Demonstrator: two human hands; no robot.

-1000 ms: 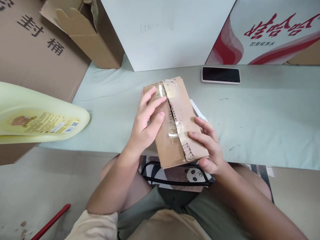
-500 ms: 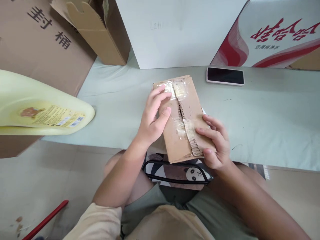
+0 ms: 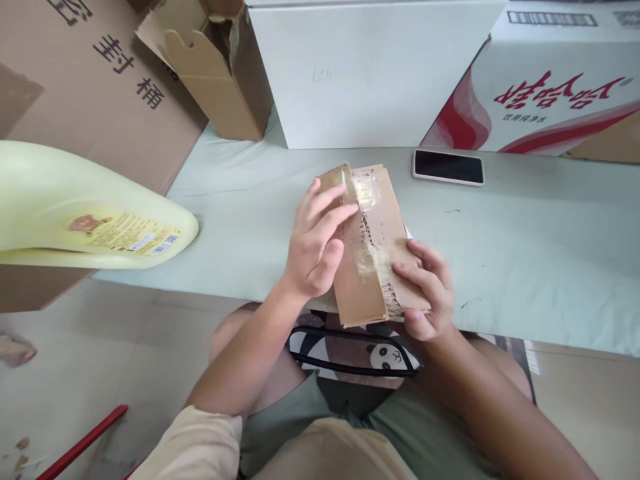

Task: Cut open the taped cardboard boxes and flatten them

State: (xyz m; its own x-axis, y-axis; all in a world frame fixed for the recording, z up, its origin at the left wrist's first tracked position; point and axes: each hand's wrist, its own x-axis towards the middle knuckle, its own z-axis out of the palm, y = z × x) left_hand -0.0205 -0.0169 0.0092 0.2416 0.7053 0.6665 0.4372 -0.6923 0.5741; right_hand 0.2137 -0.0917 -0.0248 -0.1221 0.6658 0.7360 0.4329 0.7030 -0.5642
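Observation:
A small brown cardboard box [image 3: 393, 220] with clear tape and torn edges along its seam is held over the front edge of the cloth-covered surface. My right hand [image 3: 430, 287] grips its lower right side, thumb at the near corner and fingers on top. My left hand [image 3: 320, 240] lies over the box's left half, fingers spread and thumb apart. Its fingertips touch the left flap [image 3: 360, 280] close to the seam, and that flap stands slightly raised. What is inside the box is hidden.
Behind the box, a phone [image 3: 448, 167] lies before a white box [image 3: 370, 73] and a red-and-white carton [image 3: 560, 127]. To the left are a pale yellow bottle [image 3: 100, 207], an open cardboard box [image 3: 220, 87] and a large carton [image 3: 100, 113]. A panda-patterned item [image 3: 387, 357] is below.
The left flap has lifted along the seam, and my left fingers have shifted right toward its edge. My right hand keeps its hold. The view has tilted slightly upward.

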